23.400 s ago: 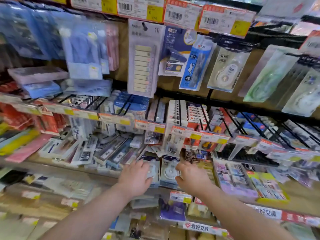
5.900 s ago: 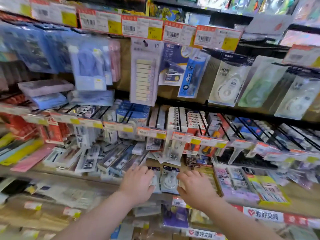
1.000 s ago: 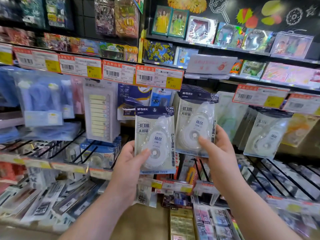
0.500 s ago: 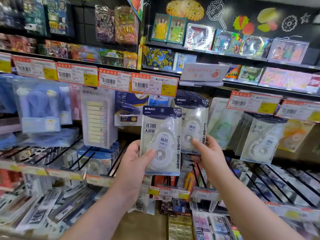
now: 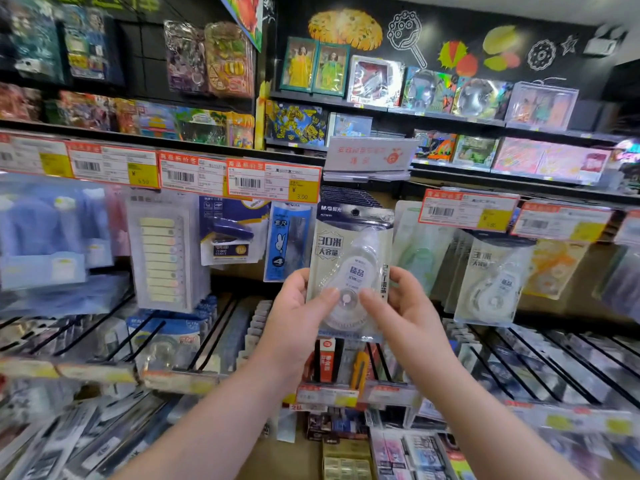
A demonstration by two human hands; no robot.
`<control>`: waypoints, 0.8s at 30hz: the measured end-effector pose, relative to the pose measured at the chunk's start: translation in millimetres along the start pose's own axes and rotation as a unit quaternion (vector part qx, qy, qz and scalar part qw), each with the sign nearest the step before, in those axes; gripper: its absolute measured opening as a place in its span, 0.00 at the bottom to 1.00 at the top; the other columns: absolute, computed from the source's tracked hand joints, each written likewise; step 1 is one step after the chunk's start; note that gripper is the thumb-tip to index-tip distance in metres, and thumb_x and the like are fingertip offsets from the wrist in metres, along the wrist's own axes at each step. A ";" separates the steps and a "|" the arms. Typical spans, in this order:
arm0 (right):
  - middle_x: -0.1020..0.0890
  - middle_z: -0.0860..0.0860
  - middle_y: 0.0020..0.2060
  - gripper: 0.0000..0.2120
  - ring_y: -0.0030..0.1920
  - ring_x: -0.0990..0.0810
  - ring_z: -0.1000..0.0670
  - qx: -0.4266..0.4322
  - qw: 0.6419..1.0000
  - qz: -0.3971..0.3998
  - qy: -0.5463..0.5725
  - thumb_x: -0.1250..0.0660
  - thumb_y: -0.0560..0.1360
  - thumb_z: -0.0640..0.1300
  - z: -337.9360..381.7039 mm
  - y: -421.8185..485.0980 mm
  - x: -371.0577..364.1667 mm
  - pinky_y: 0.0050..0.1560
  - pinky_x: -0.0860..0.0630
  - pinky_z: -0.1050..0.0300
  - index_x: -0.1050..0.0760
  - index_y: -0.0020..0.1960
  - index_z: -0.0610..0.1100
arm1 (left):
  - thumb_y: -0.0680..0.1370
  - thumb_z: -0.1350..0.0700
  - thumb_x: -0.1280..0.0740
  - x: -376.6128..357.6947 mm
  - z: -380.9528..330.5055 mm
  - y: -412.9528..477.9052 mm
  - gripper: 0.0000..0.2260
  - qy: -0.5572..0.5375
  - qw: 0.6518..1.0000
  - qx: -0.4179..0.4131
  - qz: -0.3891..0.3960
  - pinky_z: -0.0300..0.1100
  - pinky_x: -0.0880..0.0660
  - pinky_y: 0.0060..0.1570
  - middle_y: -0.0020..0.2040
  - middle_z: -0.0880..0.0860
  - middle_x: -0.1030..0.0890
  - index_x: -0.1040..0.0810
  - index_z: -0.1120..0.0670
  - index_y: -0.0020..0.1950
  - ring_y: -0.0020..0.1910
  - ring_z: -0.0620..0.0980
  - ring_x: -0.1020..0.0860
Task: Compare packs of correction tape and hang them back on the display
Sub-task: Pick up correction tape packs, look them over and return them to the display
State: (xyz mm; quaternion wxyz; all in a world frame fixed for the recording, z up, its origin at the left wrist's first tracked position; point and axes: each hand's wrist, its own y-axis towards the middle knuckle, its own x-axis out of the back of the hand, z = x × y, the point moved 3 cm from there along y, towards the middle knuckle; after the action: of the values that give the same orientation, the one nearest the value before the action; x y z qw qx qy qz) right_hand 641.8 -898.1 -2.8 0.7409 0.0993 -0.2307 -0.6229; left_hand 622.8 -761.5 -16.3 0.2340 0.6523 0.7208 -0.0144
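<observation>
No longer side by side: I see one correction tape pack (image 5: 349, 265), left hand (image 5: 298, 320) and right hand (image 5: 405, 317) pinching its lower sides, raised among the hanging packs (image 5: 491, 278); rehanging seems next.

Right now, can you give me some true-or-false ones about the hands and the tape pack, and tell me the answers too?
1. The left hand and the right hand both hold the tape pack. True.
2. The tape pack is upside down. False: it is upright, with its hang hole at the top.
3. A blue rabbit pack hangs to the left of the tape pack. True.
4. The price tag above the rabbit pack says 9.00. False: it says 3.00.
</observation>
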 end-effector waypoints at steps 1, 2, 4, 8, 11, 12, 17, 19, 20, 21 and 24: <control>0.19 0.59 0.51 0.14 0.50 0.20 0.62 0.002 1.000 0.003 -0.001 0.32 0.74 0.47 0.3 -0.2 0.3 0.46 0.22 0.68 0.32 0.53 0.62 | 0.78 0.64 0.37 -1.8 0.3 2.1 0.10 0.003 1.000 -0.001 0.000 0.47 0.19 0.48 0.50 0.55 0.16 0.25 0.55 0.58 0.49 0.54 0.17; 0.19 0.59 0.51 0.15 0.50 0.20 0.63 0.004 1.000 0.001 -0.001 0.31 0.74 0.46 0.8 0.1 1.3 0.46 0.22 0.68 0.33 0.51 0.63 | 0.78 0.64 0.36 -3.3 0.4 3.9 0.10 0.010 1.000 -0.004 0.000 0.45 0.19 0.47 0.50 0.55 0.16 0.25 0.55 0.58 0.49 0.54 0.17; 0.19 0.58 0.50 0.16 0.48 0.19 0.62 0.001 1.000 -0.007 0.007 0.31 0.75 0.45 1.5 2.5 3.6 0.44 0.22 0.67 0.34 0.49 0.63 | 0.78 0.64 0.36 -5.3 0.6 6.7 0.10 0.019 1.000 -0.009 0.001 0.44 0.19 0.46 0.50 0.55 0.15 0.24 0.54 0.57 0.48 0.53 0.16; 0.20 0.57 0.51 0.17 0.50 0.19 0.60 -0.001 1.000 -0.014 0.018 0.31 0.75 0.44 2.3 6.7 4.4 0.43 0.22 0.66 0.36 0.49 0.62 | 0.78 0.64 0.36 -7.0 0.7 9.8 0.11 0.009 1.000 -0.023 -0.006 0.39 0.20 0.40 0.49 0.52 0.15 0.27 0.51 0.58 0.46 0.50 0.16; 0.20 0.56 0.52 0.16 0.52 0.20 0.57 0.011 1.000 -0.015 0.014 0.31 0.75 0.44 2.4 7.8 2.6 0.48 0.21 0.62 0.35 0.49 0.63 | 0.79 0.64 0.37 -6.0 1.1 10.9 0.14 0.013 0.999 -0.044 -0.010 0.38 0.21 0.39 0.49 0.52 0.15 0.30 0.47 0.58 0.47 0.50 0.16; 0.20 0.56 0.52 0.16 0.52 0.19 0.57 0.014 1.000 -0.016 0.015 0.32 0.75 0.44 2.6 7.9 2.1 0.47 0.21 0.63 0.35 0.48 0.63 | 0.79 0.64 0.37 -5.7 1.3 10.9 0.14 0.018 0.999 -0.049 -0.012 0.38 0.21 0.39 0.50 0.52 0.16 0.30 0.47 0.58 0.47 0.50 0.16; 0.21 0.59 0.48 0.18 0.51 0.20 0.58 0.017 1.000 -0.014 0.020 0.33 0.76 0.41 5.3 6.3 0.5 0.47 0.21 0.64 0.36 0.47 0.63 | 0.79 0.64 0.37 -5.5 1.1 9.4 0.14 0.026 0.998 -0.058 -0.009 0.38 0.21 0.40 0.51 0.53 0.16 0.30 0.51 0.62 0.48 0.50 0.16; 0.21 0.59 0.49 0.18 0.52 0.20 0.57 0.017 1.000 -0.012 0.017 0.33 0.76 0.41 5.3 5.9 -0.1 0.50 0.21 0.61 0.37 0.48 0.63 | 0.79 0.64 0.37 -5.5 1.0 8.0 0.13 0.024 0.998 -0.062 -0.009 0.38 0.21 0.40 0.50 0.53 0.16 0.30 0.51 0.61 0.48 0.50 0.16; 0.21 0.59 0.50 0.18 0.52 0.20 0.57 0.017 1.000 -0.011 0.015 0.33 0.76 0.41 5.3 5.9 -0.3 0.51 0.21 0.60 0.37 0.49 0.63 | 0.79 0.64 0.37 -5.4 1.1 7.4 0.13 0.023 0.998 -0.064 -0.009 0.37 0.21 0.40 0.50 0.53 0.15 0.29 0.51 0.60 0.47 0.50 0.16; 0.22 0.61 0.49 0.18 0.52 0.21 0.59 0.017 1.000 -0.011 0.013 0.33 0.76 0.42 5.5 5.7 -0.4 0.51 0.22 0.61 0.37 0.49 0.63 | 0.79 0.64 0.37 -5.5 0.9 6.7 0.12 0.022 0.998 -0.065 -0.010 0.37 0.21 0.39 0.49 0.52 0.15 0.29 0.50 0.59 0.47 0.49 0.16; 0.25 0.65 0.45 0.18 0.47 0.22 0.64 0.013 1.000 -0.011 0.011 0.34 0.77 0.41 6.5 5.2 -0.5 0.44 0.23 0.68 0.37 0.46 0.63 | 0.79 0.63 0.37 -6.0 0.8 5.9 0.12 0.024 0.997 -0.066 -0.016 0.37 0.21 0.40 0.49 0.52 0.16 0.29 0.50 0.59 0.47 0.49 0.16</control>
State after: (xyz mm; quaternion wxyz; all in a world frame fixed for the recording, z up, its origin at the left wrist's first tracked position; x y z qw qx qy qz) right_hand 643.3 -895.7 5.1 0.7353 0.1185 -0.2293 -0.6266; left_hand 628.8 -766.5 -13.2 0.2585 0.6237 0.7363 0.0453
